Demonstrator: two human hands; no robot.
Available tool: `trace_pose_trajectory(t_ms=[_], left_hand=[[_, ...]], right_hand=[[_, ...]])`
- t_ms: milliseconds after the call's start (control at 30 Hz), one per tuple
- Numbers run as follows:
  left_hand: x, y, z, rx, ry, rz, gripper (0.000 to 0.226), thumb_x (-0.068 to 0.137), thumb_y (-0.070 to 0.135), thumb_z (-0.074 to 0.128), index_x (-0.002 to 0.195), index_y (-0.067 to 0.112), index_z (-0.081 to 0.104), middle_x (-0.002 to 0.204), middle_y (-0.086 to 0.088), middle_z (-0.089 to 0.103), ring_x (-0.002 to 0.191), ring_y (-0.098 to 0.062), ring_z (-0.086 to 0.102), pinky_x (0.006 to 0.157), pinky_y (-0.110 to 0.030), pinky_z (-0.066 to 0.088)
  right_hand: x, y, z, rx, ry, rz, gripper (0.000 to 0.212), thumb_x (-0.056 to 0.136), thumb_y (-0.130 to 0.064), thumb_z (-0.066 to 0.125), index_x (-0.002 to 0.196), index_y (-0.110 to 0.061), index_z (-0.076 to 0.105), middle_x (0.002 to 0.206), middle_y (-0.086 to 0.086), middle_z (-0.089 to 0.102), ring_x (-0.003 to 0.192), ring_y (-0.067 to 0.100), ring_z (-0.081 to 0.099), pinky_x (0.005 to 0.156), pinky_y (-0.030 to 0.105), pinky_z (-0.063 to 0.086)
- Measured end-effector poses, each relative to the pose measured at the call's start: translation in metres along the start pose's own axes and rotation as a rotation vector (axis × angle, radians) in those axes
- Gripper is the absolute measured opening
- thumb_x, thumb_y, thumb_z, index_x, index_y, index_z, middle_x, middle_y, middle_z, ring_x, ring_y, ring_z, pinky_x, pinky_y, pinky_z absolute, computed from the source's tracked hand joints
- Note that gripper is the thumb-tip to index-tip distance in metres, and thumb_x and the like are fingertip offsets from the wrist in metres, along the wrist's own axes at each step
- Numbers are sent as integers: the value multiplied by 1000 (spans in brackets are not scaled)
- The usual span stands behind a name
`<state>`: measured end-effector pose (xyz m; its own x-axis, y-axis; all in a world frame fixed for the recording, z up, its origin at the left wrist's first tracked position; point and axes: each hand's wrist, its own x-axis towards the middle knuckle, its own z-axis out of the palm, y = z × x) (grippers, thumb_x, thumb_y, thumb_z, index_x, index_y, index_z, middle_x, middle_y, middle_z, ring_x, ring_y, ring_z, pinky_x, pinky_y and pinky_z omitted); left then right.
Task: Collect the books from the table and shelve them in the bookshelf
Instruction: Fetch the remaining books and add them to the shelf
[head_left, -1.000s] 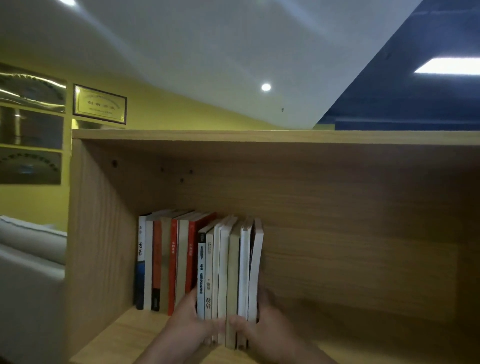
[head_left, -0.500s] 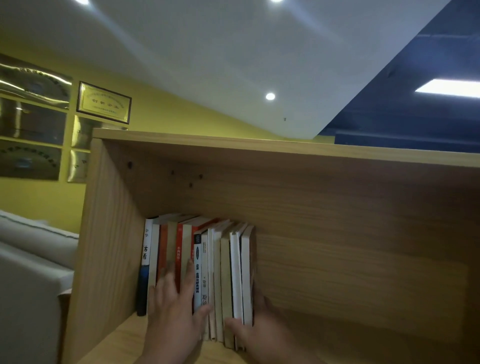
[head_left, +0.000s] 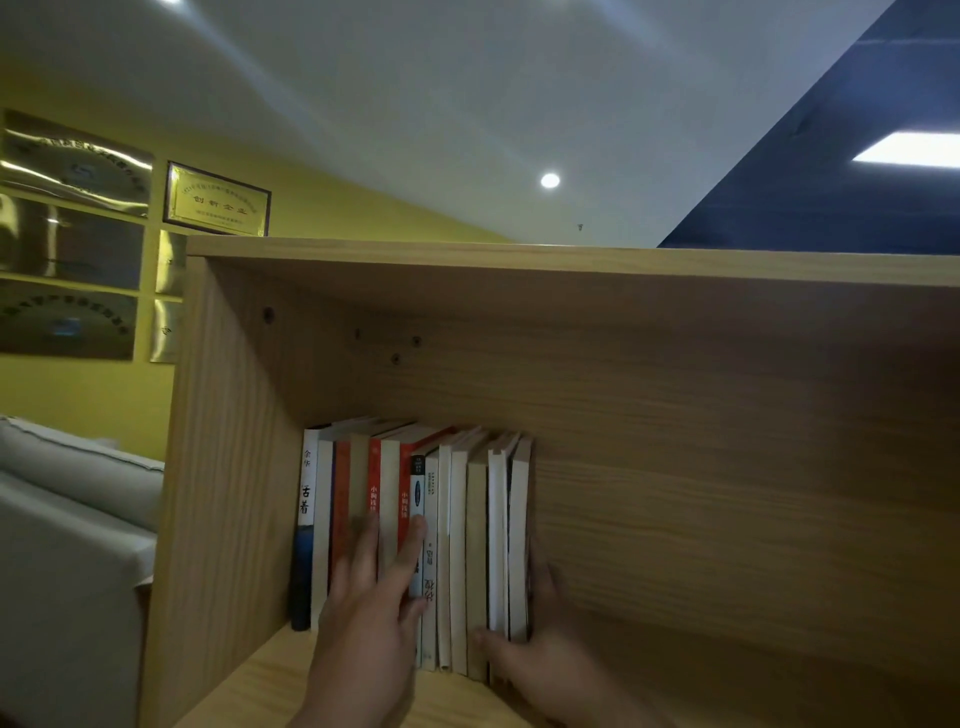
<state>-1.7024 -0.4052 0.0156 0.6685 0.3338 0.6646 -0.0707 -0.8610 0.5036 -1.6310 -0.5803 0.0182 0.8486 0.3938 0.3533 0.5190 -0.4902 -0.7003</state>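
Between my hands the books (head_left: 457, 545) stand on the bookshelf (head_left: 675, 270), left hand (head_left: 371, 618) flat open on spines, right hand (head_left: 535, 649) cupping the end cover; light floppy paperbacks probably, best squeezed low from both ends.

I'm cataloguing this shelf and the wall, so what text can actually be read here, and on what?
"创新企业": framed gold plaque on the yellow wall.
"余华" and "活着": white spine of the leftmost book.
"小狗钱钱": two red spines, partly covered by the left hand.
Other spines and plaques: too blurred to read.
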Motion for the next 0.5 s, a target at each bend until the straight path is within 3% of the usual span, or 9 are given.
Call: trace_pose_trajectory(t_ms=[133,200,333,500], left_hand=[[2,3,1,124,24,14,88,91,39,60,143,55,-8,164,-2,4,142,-22,22,110,-41,33],[-2,4,-1,86,-7,8,83,93,37,56,143,57,-8,163,2,0,145,-18,13,116,-38,26],[-10,8,-7,37,-16,93,67,96,29,52,144,57,15,156,7,16,144,-12,10,118,-36,19],[-10,7,-8,40,-67,86,71,97,23,48,143,60,9,159,9,10,146,-13,7,120,-37,16]], right_hand=[[1,1,1,13,-2,-13,126,62,-62,78,147,-64,-15,158,-21,22,139,7,41,114,38,43],[0,1,2,10,8,-12,126,61,-63,77,146,-64,-16,158,-20,24,136,8,45,111,38,46],[-1,1,4,25,15,-8,124,61,-63,76,150,-60,-11,157,-20,28,135,5,44,112,34,45],[-2,0,2,53,6,9,124,59,-61,79,150,-61,-5,151,-19,34,130,4,48,108,32,47]])
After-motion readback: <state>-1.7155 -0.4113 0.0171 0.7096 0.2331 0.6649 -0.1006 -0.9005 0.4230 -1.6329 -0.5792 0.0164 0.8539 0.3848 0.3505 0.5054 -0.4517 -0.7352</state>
